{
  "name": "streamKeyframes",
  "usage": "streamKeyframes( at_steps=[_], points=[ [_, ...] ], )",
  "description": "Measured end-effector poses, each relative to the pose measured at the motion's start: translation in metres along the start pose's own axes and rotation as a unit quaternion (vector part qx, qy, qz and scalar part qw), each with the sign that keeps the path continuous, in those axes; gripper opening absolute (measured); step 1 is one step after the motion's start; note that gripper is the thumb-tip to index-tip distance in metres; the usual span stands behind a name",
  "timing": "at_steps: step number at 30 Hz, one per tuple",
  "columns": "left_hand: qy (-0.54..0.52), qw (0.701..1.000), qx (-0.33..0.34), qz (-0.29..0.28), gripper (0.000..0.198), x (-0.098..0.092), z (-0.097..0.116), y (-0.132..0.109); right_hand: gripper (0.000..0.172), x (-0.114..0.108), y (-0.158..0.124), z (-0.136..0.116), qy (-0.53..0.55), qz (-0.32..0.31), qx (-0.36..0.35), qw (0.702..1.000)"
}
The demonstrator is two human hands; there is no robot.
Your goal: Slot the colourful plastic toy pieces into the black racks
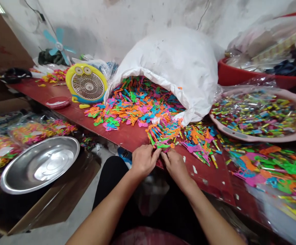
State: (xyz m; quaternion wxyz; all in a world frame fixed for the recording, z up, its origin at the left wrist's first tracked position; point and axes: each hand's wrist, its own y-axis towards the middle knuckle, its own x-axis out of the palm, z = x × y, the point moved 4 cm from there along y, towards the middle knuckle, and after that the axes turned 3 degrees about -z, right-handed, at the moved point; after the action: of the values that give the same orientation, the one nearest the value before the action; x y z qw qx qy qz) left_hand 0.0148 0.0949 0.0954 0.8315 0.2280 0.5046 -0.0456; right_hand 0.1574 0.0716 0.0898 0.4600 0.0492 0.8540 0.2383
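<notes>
At the near edge of the red table, my left hand (144, 160) and my right hand (175, 166) are close together, thumbs almost meeting. Both have curled fingers, closed in a pinch; whatever lies between the fingertips is too small or hidden to name. Just beyond them is a row of small flat plastic toy pieces (164, 132) in orange, green, pink and blue. A large white sack (178, 58) lies on its side behind, its mouth facing me, spilling a heap of similar pieces (135, 105). Right of my hands lie more pieces with thin yellow-banded sticks (201, 141).
A pink basin (244, 136) holds many small coloured tubes at right; a red tub (221, 71) stands behind it. A yellow fan (86, 83) and a red basket (57, 102) are on the table's left. Lower left, a steel bowl (61, 149) rests over a cardboard box (53, 204).
</notes>
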Motion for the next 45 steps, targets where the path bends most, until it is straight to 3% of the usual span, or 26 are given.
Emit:
streamKeyframes(
  at_steps=[5,6,8,10,11,13,16,20,22,30,37,45],
  points=[
    [-0.078,0.997,0.005,0.009,0.036,0.002,-0.002,-0.009,0.027,0.004,0.001,-0.001,-0.108,-0.043,0.046,0.992],
    [-0.108,0.993,-0.002,0.039,0.033,0.0,-0.002,-0.012,0.026,0.004,0.001,-0.001,-0.115,-0.053,0.053,0.99],
    [-0.149,0.977,-0.008,0.154,0.03,-0.009,0.002,-0.018,0.024,0.003,0.001,-0.002,-0.115,-0.065,0.069,0.989],
    [-0.138,0.951,0.027,0.275,0.037,-0.022,0.012,-0.023,0.022,0.003,0.001,-0.002,-0.086,-0.064,0.078,0.991],
    [-0.114,0.944,0.058,0.303,0.043,-0.027,0.02,-0.022,0.022,0.004,0.0,-0.002,-0.063,-0.058,0.081,0.993],
    [-0.061,0.948,0.108,0.294,0.048,-0.032,0.037,-0.014,0.02,0.005,-0.001,-0.001,-0.016,-0.038,0.089,0.995],
    [-0.044,0.964,0.108,0.24,0.029,-0.033,0.049,0.002,0.019,0.007,-0.005,0.004,0.047,0.004,0.097,0.994],
    [-0.1,0.966,0.113,0.208,0.017,-0.03,0.047,0.012,0.017,0.007,-0.012,0.011,0.145,0.064,0.102,0.982],
    [-0.108,0.965,0.116,0.21,0.016,-0.03,0.043,0.014,0.015,0.007,-0.013,0.013,0.144,0.074,0.104,0.981],
    [-0.101,0.966,0.12,0.207,0.015,-0.029,0.034,0.02,0.014,0.009,-0.006,0.013,-0.027,0.02,0.09,0.995],
    [-0.073,0.963,0.144,0.217,0.02,-0.025,0.033,0.017,0.017,0.006,0.005,0.012,-0.02,-0.073,0.115,0.99],
    [-0.067,0.971,0.132,0.188,0.022,-0.028,0.038,0.016,0.009,0.003,-0.004,0.016,0.063,-0.004,0.127,0.99]
  ],
)
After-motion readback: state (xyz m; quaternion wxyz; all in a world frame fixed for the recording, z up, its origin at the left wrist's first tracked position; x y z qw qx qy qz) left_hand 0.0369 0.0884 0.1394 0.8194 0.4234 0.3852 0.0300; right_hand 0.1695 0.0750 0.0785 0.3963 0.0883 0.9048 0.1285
